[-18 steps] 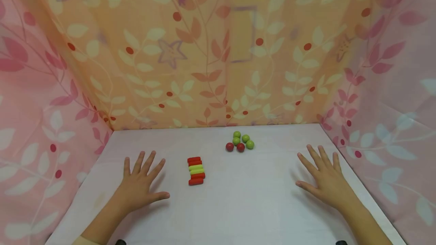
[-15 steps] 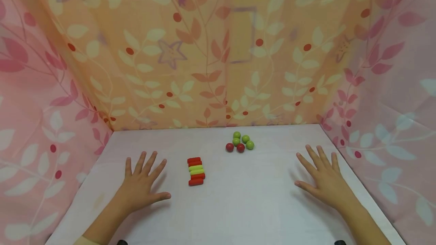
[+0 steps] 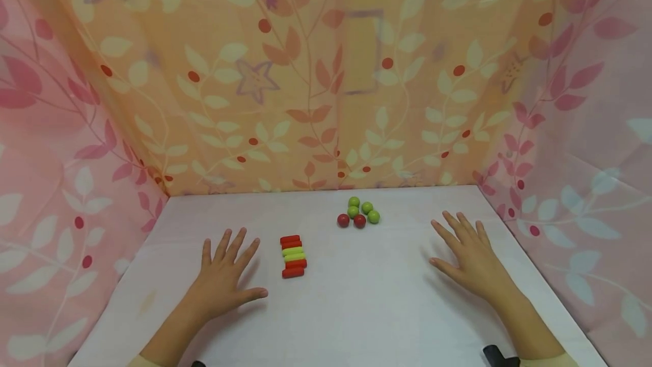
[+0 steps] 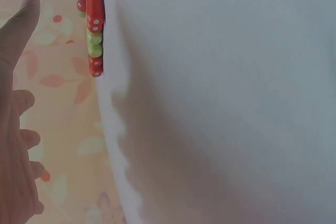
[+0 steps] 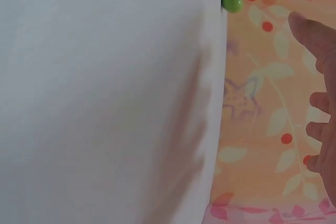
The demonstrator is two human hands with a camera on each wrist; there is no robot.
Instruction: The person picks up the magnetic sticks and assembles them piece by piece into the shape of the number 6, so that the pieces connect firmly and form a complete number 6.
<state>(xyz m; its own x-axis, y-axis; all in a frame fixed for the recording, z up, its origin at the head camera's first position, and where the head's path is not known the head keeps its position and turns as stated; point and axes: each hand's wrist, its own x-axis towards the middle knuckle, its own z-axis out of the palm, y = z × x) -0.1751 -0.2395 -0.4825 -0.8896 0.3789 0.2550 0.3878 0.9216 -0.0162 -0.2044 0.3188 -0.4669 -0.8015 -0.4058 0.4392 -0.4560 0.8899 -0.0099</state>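
Observation:
A row of short red and yellow-green bars (image 3: 294, 256) lies side by side on the white table, left of the middle. In the left wrist view the red bar (image 4: 95, 10) nearest the camera shows white dots on its end. Farther back sits a cluster of small glossy balls, several green balls (image 3: 367, 207) and two red balls (image 3: 359, 221). My left hand (image 3: 222, 283), fingers spread, hovers left of the bars and touches nothing. My right hand (image 3: 471, 262) is held likewise over the table's right side, its fingers apart and holding nothing.
The white tabletop (image 3: 356, 304) is enclosed by a yellow-orange patterned cloth (image 3: 285, 129) behind and pink leaf-print cloths (image 3: 46, 214) at both sides. A black wrist device (image 3: 501, 357) shows at the right forearm.
Both hands have moved inward: the left a little to the right, the right to the left and slightly farther forward. The bars and balls lie where they were.

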